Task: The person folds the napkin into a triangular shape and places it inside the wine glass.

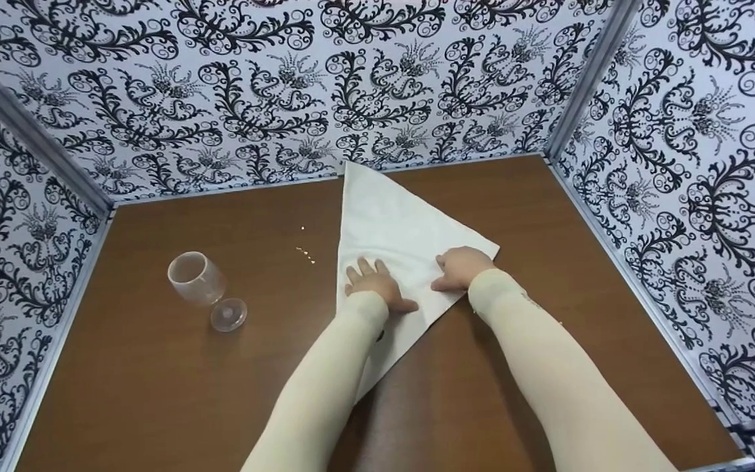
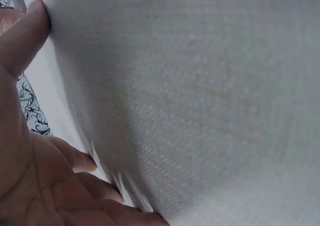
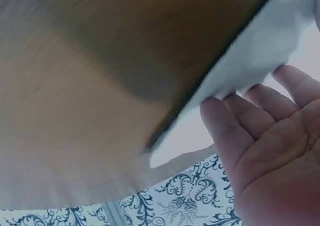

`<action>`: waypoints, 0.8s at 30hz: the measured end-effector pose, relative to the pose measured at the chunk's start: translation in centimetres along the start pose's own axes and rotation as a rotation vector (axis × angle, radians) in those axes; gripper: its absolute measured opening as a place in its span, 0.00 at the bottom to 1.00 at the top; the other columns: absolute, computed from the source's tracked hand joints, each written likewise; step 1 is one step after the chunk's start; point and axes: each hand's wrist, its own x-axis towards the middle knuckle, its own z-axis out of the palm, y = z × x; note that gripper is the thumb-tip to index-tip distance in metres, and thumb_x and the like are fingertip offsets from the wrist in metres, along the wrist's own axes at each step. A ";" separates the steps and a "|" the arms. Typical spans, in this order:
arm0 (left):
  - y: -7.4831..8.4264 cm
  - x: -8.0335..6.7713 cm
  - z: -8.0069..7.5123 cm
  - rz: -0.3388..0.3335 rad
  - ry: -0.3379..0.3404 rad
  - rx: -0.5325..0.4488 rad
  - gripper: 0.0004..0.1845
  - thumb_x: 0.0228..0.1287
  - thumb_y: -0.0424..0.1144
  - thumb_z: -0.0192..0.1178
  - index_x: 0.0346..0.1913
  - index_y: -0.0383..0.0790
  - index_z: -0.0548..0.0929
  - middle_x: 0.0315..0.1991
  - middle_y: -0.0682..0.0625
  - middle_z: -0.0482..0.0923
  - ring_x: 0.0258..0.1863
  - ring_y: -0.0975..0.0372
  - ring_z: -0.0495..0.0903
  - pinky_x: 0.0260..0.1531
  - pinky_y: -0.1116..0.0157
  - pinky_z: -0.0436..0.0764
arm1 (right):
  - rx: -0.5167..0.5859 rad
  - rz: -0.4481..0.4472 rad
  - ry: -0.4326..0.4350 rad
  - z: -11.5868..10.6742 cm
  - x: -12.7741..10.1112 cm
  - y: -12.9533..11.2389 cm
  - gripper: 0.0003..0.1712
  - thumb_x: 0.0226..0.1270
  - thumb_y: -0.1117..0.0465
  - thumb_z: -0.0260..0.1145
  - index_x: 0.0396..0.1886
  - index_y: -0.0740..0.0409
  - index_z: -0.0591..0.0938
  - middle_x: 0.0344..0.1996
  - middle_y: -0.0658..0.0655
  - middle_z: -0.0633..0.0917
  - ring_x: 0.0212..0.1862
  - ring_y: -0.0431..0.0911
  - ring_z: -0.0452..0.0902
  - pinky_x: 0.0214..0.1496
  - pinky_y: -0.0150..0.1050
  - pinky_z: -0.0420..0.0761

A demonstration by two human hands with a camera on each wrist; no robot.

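Between patterned walls (image 1: 377, 72), a brown table (image 1: 154, 380) is holding a white cloth (image 1: 390, 219) at its middle, under two hands.
The left hand (image 1: 377, 288), fingers spread, and the right hand (image 1: 461, 267), fingers loosely extended, are both touching the cloth without gripping it. Small gathers are showing at the left fingertips; uneven pressure could be setting creases or dragging the cloth askew. A wide leftward sweep could be toppling the stemmed glass (image 1: 209, 288).
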 end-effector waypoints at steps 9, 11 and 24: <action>-1.4 -0.3 -0.5 0.056 -0.006 0.031 0.75 0.46 0.76 0.74 0.87 0.42 0.45 0.86 0.34 0.33 0.85 0.35 0.36 0.80 0.39 0.56 | 0.020 0.050 0.045 0.4 1.0 0.4 0.42 0.76 0.41 0.65 0.77 0.64 0.71 0.76 0.72 0.70 0.76 0.66 0.68 0.78 0.59 0.69; -1.4 -0.5 -0.7 0.060 -0.007 0.028 0.75 0.46 0.75 0.75 0.87 0.42 0.45 0.87 0.35 0.34 0.85 0.36 0.36 0.81 0.40 0.55 | 0.006 0.047 0.001 0.5 0.8 0.5 0.48 0.77 0.40 0.64 0.83 0.63 0.61 0.81 0.74 0.58 0.81 0.68 0.57 0.82 0.60 0.61; -2.1 -1.0 -1.4 0.089 -0.029 0.078 0.75 0.46 0.75 0.75 0.87 0.44 0.44 0.87 0.36 0.32 0.85 0.37 0.34 0.81 0.39 0.54 | -0.056 0.035 0.058 0.8 0.6 0.0 0.42 0.71 0.38 0.68 0.69 0.66 0.79 0.63 0.68 0.85 0.65 0.65 0.81 0.71 0.58 0.77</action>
